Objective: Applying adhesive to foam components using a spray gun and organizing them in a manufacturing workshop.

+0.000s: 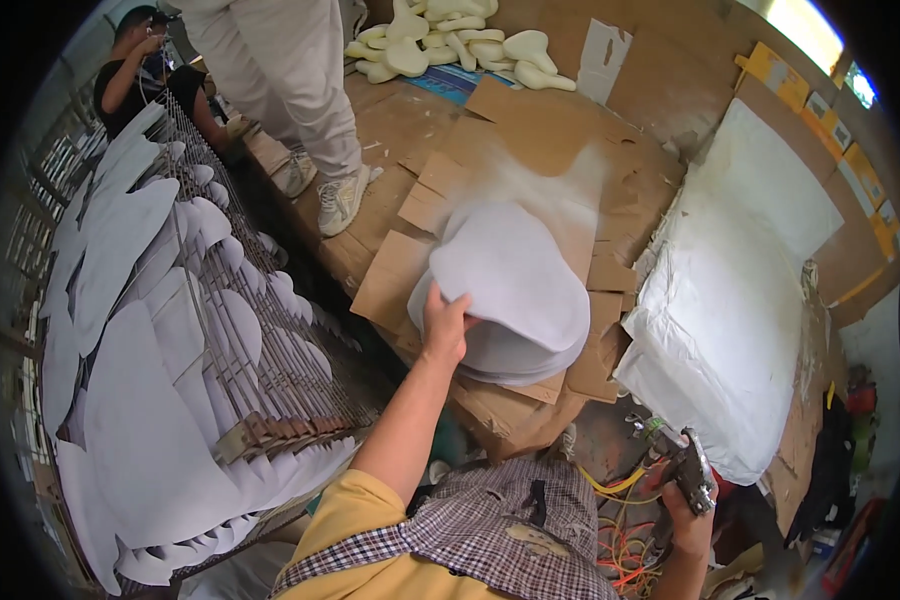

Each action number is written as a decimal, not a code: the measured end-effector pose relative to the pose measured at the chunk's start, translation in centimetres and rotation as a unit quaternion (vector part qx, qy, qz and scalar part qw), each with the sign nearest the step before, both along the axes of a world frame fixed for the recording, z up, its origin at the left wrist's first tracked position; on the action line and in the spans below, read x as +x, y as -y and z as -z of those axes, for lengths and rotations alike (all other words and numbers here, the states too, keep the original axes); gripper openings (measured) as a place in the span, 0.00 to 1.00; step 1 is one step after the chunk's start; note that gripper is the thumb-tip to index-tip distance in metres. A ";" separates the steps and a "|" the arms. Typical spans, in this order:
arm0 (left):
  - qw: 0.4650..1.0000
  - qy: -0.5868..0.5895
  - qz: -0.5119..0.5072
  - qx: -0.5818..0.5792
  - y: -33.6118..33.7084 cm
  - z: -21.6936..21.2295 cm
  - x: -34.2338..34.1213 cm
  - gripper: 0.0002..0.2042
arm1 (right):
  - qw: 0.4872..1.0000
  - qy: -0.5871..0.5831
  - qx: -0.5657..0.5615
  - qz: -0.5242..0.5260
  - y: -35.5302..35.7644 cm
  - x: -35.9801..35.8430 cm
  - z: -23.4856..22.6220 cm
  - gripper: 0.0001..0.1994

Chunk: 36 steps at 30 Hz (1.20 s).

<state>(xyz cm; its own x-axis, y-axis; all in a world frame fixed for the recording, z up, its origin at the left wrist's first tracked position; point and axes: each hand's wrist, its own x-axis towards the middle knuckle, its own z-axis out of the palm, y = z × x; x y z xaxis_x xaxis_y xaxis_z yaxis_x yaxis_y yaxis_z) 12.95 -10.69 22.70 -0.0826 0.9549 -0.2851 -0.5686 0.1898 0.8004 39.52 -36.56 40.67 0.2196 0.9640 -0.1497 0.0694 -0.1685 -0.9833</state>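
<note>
My left hand (445, 322) pinches the near left edge of the top piece in a stack of flat, grey-white rounded panels (520, 265). The thumb lies over its upper face and the fingers are hidden beneath. Brown cardboard (400, 275) lies under the stack, with a whitish haze of coating beyond it. Off to the lower right, my right hand (686, 515) is wrapped round a metal spray gun (692, 470), held apart from the stack. A yellow hose (620, 487) runs near the gun.
At left stands a wire rack (260, 340) full of similar panels. Cream foam pieces (450, 40) are piled at the back. A white-covered block (720, 330) stands at right. A person in pale trousers (295, 80) stands beyond the rack; another person (155, 80) is farther left. Orange hoses (635, 555) tangle below.
</note>
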 end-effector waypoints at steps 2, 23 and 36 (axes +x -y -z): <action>0.995 0.068 -0.014 0.067 -0.8 -4.9 -0.1 0.23 | 1.000 -0.001 0.006 0.011 0.0 0.0 0.0 0.29; 0.885 -0.003 -0.285 0.369 0.0 -22.6 -11.2 0.16 | 0.998 0.051 -0.022 0.017 1.7 1.1 -4.3 0.29; 0.864 -0.043 -0.307 0.397 1.9 -23.8 -9.4 0.21 | 0.997 -0.044 0.030 -0.062 -2.8 -1.8 -1.6 0.27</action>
<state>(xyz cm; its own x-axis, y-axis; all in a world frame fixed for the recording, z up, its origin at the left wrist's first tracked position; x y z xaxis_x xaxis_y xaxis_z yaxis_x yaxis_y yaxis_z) 3.51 -12.61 46.54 -0.6312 0.6151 0.4726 -0.2991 -0.7551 0.5834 37.74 -33.79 42.32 0.0858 0.9909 -0.1040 -0.0013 -0.1043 -0.9945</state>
